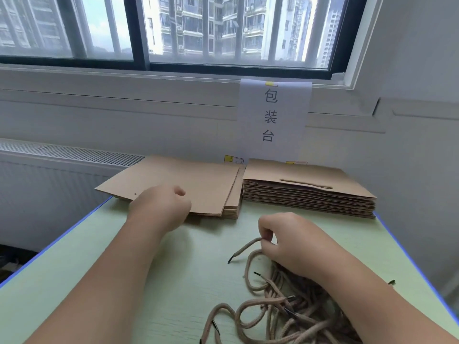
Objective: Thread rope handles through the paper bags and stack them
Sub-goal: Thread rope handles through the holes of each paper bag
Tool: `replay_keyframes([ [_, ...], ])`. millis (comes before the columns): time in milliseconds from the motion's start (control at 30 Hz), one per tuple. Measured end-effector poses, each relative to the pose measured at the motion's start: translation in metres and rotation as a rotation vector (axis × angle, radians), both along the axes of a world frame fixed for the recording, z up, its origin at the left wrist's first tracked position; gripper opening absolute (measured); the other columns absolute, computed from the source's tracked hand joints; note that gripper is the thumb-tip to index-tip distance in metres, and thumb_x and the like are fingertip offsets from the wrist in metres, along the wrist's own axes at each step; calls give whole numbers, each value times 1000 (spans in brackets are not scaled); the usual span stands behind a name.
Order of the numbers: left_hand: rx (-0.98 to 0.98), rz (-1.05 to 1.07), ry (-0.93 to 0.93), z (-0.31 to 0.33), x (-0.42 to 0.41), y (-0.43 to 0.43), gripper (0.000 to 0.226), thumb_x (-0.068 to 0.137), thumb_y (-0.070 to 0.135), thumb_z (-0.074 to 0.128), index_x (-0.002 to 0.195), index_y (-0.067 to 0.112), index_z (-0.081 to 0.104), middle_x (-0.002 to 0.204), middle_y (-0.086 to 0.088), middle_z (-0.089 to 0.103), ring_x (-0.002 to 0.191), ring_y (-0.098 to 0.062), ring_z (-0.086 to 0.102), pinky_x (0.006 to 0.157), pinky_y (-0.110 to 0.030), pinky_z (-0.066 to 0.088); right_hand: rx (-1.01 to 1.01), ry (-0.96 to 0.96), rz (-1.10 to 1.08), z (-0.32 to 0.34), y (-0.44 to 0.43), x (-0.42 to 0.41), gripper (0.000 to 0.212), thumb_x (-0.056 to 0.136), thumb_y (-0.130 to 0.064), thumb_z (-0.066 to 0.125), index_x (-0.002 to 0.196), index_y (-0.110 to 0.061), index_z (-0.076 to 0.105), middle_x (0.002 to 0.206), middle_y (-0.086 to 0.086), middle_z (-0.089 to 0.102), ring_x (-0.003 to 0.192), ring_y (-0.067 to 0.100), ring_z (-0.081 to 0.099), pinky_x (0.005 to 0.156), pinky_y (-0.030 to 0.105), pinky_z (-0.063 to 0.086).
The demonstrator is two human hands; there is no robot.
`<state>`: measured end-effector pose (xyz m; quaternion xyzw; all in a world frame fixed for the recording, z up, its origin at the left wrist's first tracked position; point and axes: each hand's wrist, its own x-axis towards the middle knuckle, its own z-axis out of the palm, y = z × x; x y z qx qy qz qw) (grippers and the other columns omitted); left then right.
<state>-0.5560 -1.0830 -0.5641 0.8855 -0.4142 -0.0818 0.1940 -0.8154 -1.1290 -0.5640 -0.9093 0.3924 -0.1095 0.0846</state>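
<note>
Two piles of flat brown paper bags lie at the far side of the table. The left pile (198,184) has no handles showing and a punched hole near its front left edge. The right pile (308,192) is a neat stack, and its top bag carries a rope handle (306,184). My left hand (159,209) is at the front edge of the left pile with curled fingers; whether it grips the top bag I cannot tell. My right hand (288,242) pinches one beige rope (244,248) with a black tip, lifting it from a tangled heap of ropes (280,311).
The pale green table (104,281) has a blue edge on the left and the right. A white paper sign (272,117) hangs on the wall behind the piles. A radiator grille (69,152) runs along the left, under the window.
</note>
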Motion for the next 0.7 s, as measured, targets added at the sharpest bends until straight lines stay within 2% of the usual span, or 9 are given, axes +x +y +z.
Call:
replay_keyframes([
  [100,-39,102,40,2,12,5,21,91,29,50,104,31,66,95,3,66,91,-24,64,81,-32,53,16,-4,-9,0,-1,0,8,90,-27,53,82,-24,52,85,-5,61,80,16,56,71,37,50],
  [200,-28,93,194,-3,20,7,17,94,39,59,107,28,59,86,0,69,69,-18,67,68,-29,53,13,-4,-15,-1,-1,0,9,89,-27,53,82,-24,51,84,-4,60,78,15,55,67,35,49],
  [300,-164,98,433,-6,13,6,18,95,38,63,110,35,53,83,-7,72,58,-22,68,58,-28,48,23,-13,-24,-2,-1,0,8,89,-26,54,82,-23,51,81,-4,59,74,15,54,64,34,47],
  [367,-249,125,405,-7,11,2,9,93,35,65,95,27,63,83,-6,74,67,-24,75,62,-34,54,28,-22,-26,-2,-1,0,7,89,-26,54,82,-23,51,81,-4,60,73,14,54,63,34,46],
  [433,-342,186,388,-10,15,0,15,89,31,68,85,18,73,82,-8,76,75,-27,77,71,-39,60,28,-27,-26,-2,-1,0,8,89,-26,54,82,-23,51,81,-3,60,73,14,54,62,34,45],
  [533,-550,255,445,-13,24,0,18,84,31,76,75,15,75,82,-12,77,84,-33,76,78,-37,56,28,-28,-29,-3,-1,0,8,89,-26,54,82,-24,50,82,-3,61,72,14,53,60,33,44],
  [633,-754,313,531,-16,29,0,20,81,34,85,72,20,73,75,-3,75,81,-29,76,79,-36,57,34,-30,-26,-3,-1,1,9,89,-27,55,82,-25,50,83,-4,61,73,14,54,63,33,46],
  [700,-856,367,606,-18,33,-1,18,79,25,87,72,19,71,72,-2,74,74,-25,73,84,-41,61,35,-27,-26,-3,-1,1,9,89,-27,55,82,-25,50,83,-3,61,70,13,52,60,32,43],
])
